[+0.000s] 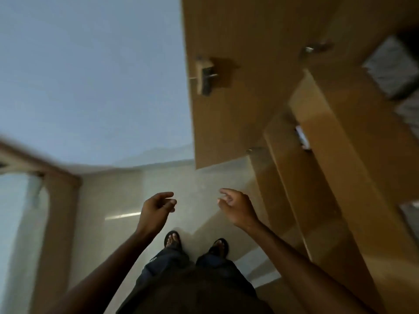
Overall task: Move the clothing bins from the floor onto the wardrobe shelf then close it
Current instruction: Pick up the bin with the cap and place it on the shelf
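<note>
A brown wooden wardrobe [249,30] fills the upper right, and its doors [335,141] stand ajar. Inside at the far right sits a grey patterned bin [392,66], and part of a second grey bin [410,112] shows below it. My left hand [156,211] hovers over the pale floor with its fingers loosely curled and nothing in it. A short way to the right, my right hand [235,207] is held the same way, empty, just left of the wardrobe doors. The whole picture is blurred by motion.
A pale tiled floor [127,196] lies below, with my sandalled feet [195,243] on it. A blue-grey wall [90,75] stands ahead on the left. A wooden door frame [59,200] runs down the left side. A metal lock and handle [205,74] sit on the wardrobe's left door.
</note>
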{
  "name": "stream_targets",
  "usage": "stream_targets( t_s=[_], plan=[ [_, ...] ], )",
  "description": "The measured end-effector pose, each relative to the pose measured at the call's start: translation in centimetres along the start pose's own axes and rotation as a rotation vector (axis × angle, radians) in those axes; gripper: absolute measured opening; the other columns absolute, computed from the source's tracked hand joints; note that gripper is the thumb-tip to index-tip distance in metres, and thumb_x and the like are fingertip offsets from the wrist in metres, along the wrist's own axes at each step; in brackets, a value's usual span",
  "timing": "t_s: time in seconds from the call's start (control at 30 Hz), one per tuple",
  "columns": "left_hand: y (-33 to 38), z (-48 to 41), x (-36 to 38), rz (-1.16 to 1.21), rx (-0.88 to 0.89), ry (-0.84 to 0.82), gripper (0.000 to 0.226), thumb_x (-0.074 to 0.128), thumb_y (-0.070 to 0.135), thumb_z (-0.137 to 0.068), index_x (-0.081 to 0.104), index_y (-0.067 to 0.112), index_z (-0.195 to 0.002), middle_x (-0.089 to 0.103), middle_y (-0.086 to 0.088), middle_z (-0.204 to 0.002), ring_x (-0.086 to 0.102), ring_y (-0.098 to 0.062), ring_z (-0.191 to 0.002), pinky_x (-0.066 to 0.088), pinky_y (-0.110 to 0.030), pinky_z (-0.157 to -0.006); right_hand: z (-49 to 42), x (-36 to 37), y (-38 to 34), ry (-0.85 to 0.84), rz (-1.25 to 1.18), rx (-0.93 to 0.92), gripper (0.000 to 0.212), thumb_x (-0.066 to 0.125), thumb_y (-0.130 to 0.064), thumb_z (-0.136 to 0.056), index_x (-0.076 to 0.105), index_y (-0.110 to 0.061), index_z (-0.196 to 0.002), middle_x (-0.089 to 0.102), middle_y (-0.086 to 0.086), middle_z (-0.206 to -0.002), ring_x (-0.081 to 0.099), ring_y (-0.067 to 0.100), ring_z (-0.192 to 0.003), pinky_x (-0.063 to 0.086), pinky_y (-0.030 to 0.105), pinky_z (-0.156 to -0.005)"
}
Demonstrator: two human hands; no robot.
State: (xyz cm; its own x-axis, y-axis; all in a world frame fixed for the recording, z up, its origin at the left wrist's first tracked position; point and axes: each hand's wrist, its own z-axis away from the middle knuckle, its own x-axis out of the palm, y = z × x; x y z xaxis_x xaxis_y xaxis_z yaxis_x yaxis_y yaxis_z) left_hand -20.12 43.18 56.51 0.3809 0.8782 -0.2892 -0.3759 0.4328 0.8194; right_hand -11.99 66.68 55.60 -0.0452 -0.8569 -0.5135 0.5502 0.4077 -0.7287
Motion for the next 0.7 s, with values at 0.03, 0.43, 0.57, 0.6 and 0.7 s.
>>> stream_targets(
  t_s=[0.03,0.43,0.57,0.6,0.7],
  plan=[
    [-1.2,0.9,-1.5,0.02,-0.013,0.05,0.023,0.065,0.016,-0.089,0.066,0.02,-0.112,0.075,-0.001,-0.09,0.071,-0.018,-0.079,0.05,-0.029,-0.071,-0.3,1.3,-1.1,-0.047,0.031,-0.022,0.044,0.059,-0.034,-0.088,0.058,-0.02,-0.129,0.067,-0.001,-0.113,0.063,0.011,-0.099,0.052,0.029,-0.09],
    [-17.4,15.5,-20.7,0.321,-0.262,0.642,0.024,0.06,0.021,-0.092,0.063,0.019,-0.115,0.072,-0.003,-0.093,0.069,-0.013,-0.083,0.051,-0.028,-0.075,2.7,25.4,-17.4,-0.553,0.377,-0.421,0.042,0.061,-0.034,-0.085,0.062,-0.018,-0.125,0.071,-0.001,-0.106,0.065,0.009,-0.094,0.052,0.027,-0.088],
    [-21.1,20.8,-24.9,0.421,-0.317,0.881,0.019,0.06,0.014,-0.092,0.063,0.015,-0.11,0.072,-0.01,-0.092,0.068,-0.019,-0.083,0.049,-0.022,-0.071,5.9,33.7,-21.0,-0.744,0.466,-0.545,0.041,0.064,-0.033,-0.086,0.061,-0.019,-0.125,0.069,-0.002,-0.102,0.064,0.009,-0.088,0.055,0.027,-0.083],
    [-22.1,22.2,-25.6,0.445,-0.337,0.937,0.017,0.061,0.013,-0.092,0.063,0.015,-0.109,0.071,-0.011,-0.092,0.068,-0.02,-0.083,0.05,-0.023,-0.073,6.9,35.7,-21.6,-0.794,0.498,-0.574,0.041,0.064,-0.033,-0.087,0.061,-0.019,-0.126,0.069,-0.002,-0.102,0.064,0.009,-0.087,0.055,0.028,-0.083],
    [-25.3,26.4,-27.1,0.553,-0.399,1.12,0.018,0.062,0.012,-0.091,0.064,0.012,-0.109,0.071,-0.011,-0.092,0.069,-0.022,-0.084,0.057,-0.032,-0.076,9.8,41.9,-23.7,-0.926,0.57,-0.678,0.042,0.063,-0.034,-0.086,0.062,-0.019,-0.125,0.069,-0.004,-0.096,0.065,0.008,-0.085,0.056,0.029,-0.081]
  ],
)
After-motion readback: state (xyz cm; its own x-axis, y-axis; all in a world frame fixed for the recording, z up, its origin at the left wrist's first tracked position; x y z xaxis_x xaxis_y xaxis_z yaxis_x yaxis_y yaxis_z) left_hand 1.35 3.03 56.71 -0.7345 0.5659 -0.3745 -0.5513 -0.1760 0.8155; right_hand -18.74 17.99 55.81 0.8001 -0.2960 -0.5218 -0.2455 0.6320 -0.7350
